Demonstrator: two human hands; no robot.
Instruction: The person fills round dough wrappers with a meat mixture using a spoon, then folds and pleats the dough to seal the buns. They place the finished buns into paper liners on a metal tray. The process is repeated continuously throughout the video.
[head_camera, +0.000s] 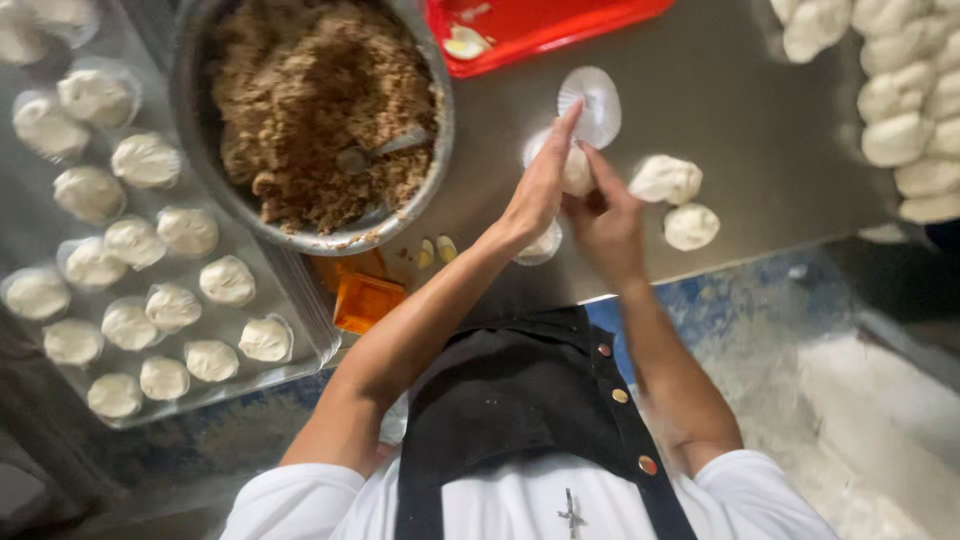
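One steel desk (720, 110) carries everything here, seen from above the person's black apron (520, 400) and white sleeves. At the far left lies a clear tray (300, 310) set with many round dough buns, each in a paper cup; one such bun (227, 280) sits near the tray's right edge. Next to the tray stands a large metal bowl (440, 130) heaped with brown crumbly filling (310, 100), a spoon (385, 150) sunk into it. A red tray (540, 25) lies beyond the bowl at the top edge. At the far right is a pile of plain dough lumps (900, 90). An orange box (365, 300) sits at the near edge of the desk, just below the bowl.

Both hands meet over the middle of the desk around a dough piece (578, 172). The left hand (540, 185) has its fingers stretched out flat against the left side of the dough, and the right hand (605, 215) curls round it from below, fingertips pinching at its top. Just behind them lies an empty white paper cup (592, 100). Two loose dough portions (668, 180) (692, 226) rest on the desk just right of the right hand. Small pale scraps (437, 250) lie near the bowl's base.
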